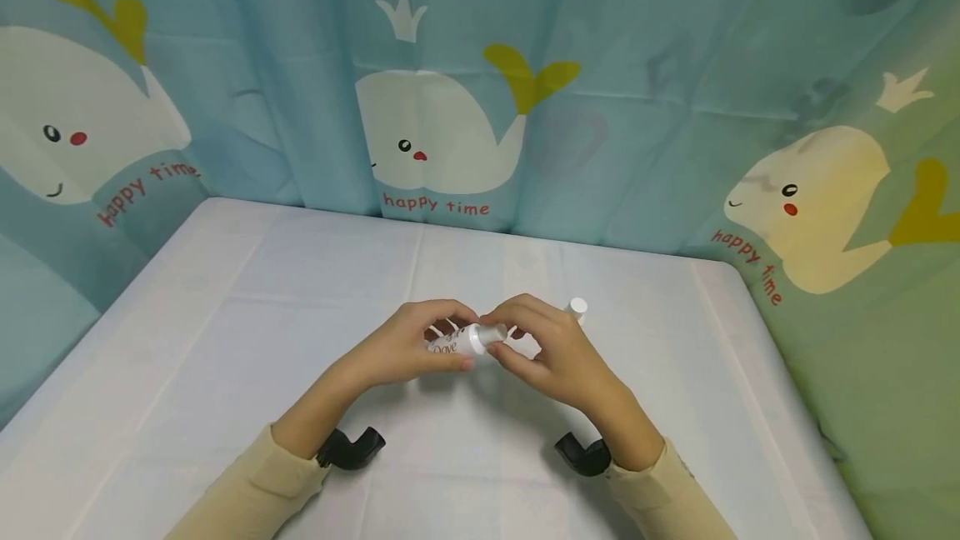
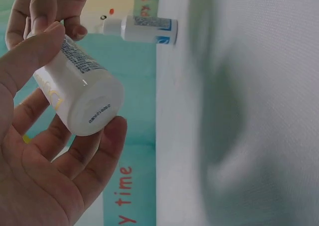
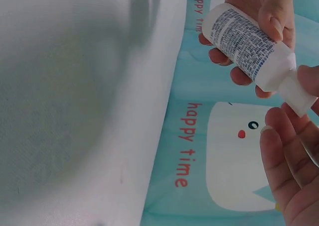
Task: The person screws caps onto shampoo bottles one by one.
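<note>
In the head view, the left hand [image 1: 408, 348] has its fingers and thumb bent round a white bottle [image 1: 450, 343] that says "Dove". The bottle is up off the bench [image 1: 300, 340], near 6 o'clock from the middle, and its cap [image 1: 492, 334] points to about 3 o'clock. The right hand [image 1: 555, 352] pinches the cap. A second bottle [image 1: 577, 309], white too, peeks out at 1 o'clock from the right hand. Behind hangs a curtain [image 1: 637, 48] with whales [image 1: 457, 132] on it.

In the left wrist view, the white bottle tips, its round bottom facing about 5 o'clock. The second bottle stands at 2 o'clock from it.

In the right wrist view, tiny words cover the white bottle's side. The cap points between 4 and 5 o'clock.
</note>
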The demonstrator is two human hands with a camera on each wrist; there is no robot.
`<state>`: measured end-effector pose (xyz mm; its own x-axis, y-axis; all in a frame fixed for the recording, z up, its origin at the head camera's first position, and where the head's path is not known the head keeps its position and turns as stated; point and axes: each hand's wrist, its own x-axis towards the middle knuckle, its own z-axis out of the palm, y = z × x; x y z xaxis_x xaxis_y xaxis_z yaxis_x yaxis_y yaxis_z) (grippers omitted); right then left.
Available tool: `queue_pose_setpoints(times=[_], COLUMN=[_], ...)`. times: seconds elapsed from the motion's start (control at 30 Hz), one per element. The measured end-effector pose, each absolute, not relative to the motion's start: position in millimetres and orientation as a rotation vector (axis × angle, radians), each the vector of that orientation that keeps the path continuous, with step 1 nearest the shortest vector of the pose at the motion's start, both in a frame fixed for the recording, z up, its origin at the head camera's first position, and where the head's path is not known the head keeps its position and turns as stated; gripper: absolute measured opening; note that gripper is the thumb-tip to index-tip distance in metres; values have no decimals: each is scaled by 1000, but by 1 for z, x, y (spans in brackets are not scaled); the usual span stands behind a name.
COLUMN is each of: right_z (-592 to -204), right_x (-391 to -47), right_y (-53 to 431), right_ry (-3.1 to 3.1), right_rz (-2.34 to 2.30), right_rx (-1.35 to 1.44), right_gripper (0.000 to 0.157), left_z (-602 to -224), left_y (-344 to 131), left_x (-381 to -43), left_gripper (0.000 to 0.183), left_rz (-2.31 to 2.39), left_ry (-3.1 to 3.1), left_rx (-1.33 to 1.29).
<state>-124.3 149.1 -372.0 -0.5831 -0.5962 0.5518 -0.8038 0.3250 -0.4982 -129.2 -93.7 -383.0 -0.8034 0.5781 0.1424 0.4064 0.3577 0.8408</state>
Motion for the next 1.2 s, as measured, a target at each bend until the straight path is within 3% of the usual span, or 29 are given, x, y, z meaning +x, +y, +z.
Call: queue_pose_setpoints(times=[1.2], right_z=[-374], right_x=[-125], right_y=[150], right_ry=[-2370], right_rz=[1067], right_rx=[1274], right_gripper=[24], left_z=[-385], left_y=[-91], left_x=[-128], left_gripper=[44], left_rz=[1365], left_ry=[2505], left_rx=[902])
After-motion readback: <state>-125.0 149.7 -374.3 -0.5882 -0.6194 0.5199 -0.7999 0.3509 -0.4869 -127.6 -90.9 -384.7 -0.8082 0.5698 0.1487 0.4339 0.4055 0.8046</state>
